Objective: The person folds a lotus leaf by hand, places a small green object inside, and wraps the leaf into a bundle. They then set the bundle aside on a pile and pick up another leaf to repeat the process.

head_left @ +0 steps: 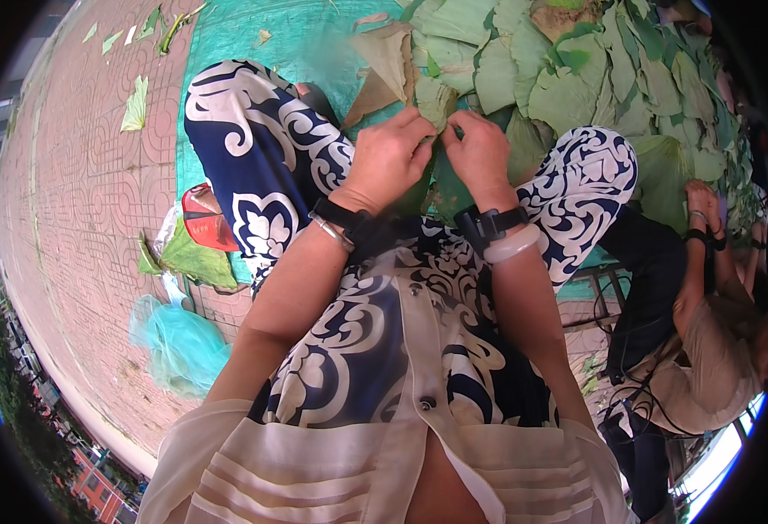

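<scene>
Between my knees, my left hand (392,154) and my right hand (479,147) pinch a green leaf (436,105) from its two sides, thumbs and fingers close together. The leaf looks folded or bunched at the fingertips; its lower part hangs between my wrists, partly hidden. Just beyond my left hand lies a dry brown leaf (387,62) on a green plastic sheet (259,26). A broad spread of overlapping large green leaves (574,92), perhaps lotus leaves, fills the area beyond my right hand.
Left of my knee are a red item (206,219), a loose green leaf (194,255) and a turquoise mesh bag (177,344) on patterned paving (82,216). Close on the right sits another person (705,354), hands near the leaves. Leaf scraps (136,105) lie at the upper left.
</scene>
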`<state>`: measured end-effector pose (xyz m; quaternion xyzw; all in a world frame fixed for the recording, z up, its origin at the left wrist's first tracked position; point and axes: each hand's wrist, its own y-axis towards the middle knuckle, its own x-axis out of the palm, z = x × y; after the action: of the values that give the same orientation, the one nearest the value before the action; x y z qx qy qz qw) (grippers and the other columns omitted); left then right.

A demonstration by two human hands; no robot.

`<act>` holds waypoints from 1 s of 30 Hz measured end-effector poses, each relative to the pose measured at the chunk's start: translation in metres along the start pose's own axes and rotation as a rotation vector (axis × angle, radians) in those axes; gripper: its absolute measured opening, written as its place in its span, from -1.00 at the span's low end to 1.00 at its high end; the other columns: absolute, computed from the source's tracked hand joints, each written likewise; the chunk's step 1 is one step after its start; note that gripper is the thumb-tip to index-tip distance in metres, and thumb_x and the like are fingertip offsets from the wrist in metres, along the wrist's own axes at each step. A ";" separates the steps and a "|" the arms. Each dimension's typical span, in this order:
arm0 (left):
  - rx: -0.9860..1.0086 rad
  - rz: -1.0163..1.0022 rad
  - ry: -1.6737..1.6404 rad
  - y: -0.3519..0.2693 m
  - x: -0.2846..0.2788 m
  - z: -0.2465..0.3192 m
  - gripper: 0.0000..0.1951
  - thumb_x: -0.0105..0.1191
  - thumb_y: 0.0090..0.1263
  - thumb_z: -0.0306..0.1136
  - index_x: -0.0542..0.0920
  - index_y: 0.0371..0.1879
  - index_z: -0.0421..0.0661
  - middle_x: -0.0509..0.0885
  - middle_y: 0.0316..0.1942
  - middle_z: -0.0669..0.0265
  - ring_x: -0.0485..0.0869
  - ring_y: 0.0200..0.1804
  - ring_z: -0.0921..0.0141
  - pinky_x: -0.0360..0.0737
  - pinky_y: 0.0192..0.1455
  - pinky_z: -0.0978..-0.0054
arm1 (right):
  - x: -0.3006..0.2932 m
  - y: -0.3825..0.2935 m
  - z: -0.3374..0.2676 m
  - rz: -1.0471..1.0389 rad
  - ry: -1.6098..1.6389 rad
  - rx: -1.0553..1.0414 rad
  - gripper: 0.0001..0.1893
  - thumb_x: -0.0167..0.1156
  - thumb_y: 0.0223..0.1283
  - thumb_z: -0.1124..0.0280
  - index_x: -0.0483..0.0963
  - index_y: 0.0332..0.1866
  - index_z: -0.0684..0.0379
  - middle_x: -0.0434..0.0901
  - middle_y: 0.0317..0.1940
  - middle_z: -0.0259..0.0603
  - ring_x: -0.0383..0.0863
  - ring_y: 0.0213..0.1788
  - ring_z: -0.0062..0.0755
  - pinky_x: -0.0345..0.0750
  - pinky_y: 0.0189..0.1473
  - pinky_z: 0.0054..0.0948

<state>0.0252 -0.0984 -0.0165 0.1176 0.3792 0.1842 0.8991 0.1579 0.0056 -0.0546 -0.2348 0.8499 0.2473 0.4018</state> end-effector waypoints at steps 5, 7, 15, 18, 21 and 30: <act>-0.005 0.002 0.004 -0.001 -0.001 -0.001 -0.88 0.20 0.19 -0.52 0.64 -0.29 -0.11 0.62 -0.32 0.20 0.66 -0.33 0.07 0.59 -0.28 0.25 | -0.003 0.001 -0.003 -0.017 0.063 0.025 -0.90 0.25 0.08 0.41 0.54 -0.45 0.18 0.63 -0.41 -0.11 0.63 -0.33 0.05 0.54 -0.29 -0.07; -0.010 0.002 0.006 -0.001 -0.001 -0.001 -0.88 0.20 0.19 -0.52 0.64 -0.29 -0.11 0.62 -0.32 0.20 0.65 -0.33 0.08 0.59 -0.29 0.25 | -0.003 0.001 -0.002 -0.018 0.068 0.024 -0.90 0.25 0.08 0.41 0.54 -0.45 0.18 0.63 -0.41 -0.11 0.63 -0.33 0.06 0.54 -0.29 -0.07; -0.045 0.026 -0.007 -0.001 -0.002 -0.001 -0.89 0.20 0.19 -0.54 0.64 -0.30 -0.13 0.62 -0.32 0.20 0.66 -0.35 0.09 0.58 -0.30 0.26 | -0.001 0.001 0.007 -0.045 0.081 0.055 -0.93 0.24 0.08 0.42 0.57 -0.43 0.17 0.64 -0.39 -0.10 0.63 -0.31 0.06 0.54 -0.27 -0.09; -0.060 0.032 -0.010 -0.001 -0.002 -0.002 -0.89 0.20 0.19 -0.54 0.64 -0.31 -0.13 0.62 -0.32 0.19 0.66 -0.35 0.08 0.58 -0.30 0.26 | -0.001 0.001 0.007 -0.043 0.087 0.048 -0.93 0.26 0.09 0.40 0.59 -0.39 0.15 0.66 -0.37 -0.11 0.64 -0.30 0.04 0.55 -0.26 -0.10; -0.062 0.029 -0.011 -0.001 -0.002 -0.002 -0.89 0.19 0.19 -0.54 0.64 -0.31 -0.14 0.62 -0.31 0.19 0.66 -0.35 0.08 0.58 -0.29 0.26 | -0.001 0.001 0.003 -0.076 0.087 0.086 -0.90 0.30 0.10 0.36 0.59 -0.34 0.13 0.66 -0.34 -0.13 0.66 -0.29 0.02 0.55 -0.26 -0.10; -0.036 0.006 -0.039 -0.002 -0.002 0.000 -0.90 0.19 0.21 -0.52 0.64 -0.30 -0.12 0.62 -0.33 0.19 0.65 -0.35 0.07 0.59 -0.28 0.25 | 0.001 -0.001 0.002 -0.063 0.038 0.064 -0.87 0.34 0.07 0.34 0.56 -0.34 0.10 0.65 -0.34 -0.19 0.66 -0.29 -0.01 0.56 -0.27 -0.10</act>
<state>0.0249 -0.1005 -0.0158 0.1060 0.3578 0.1916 0.9077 0.1589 0.0060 -0.0563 -0.2532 0.8570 0.2028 0.4003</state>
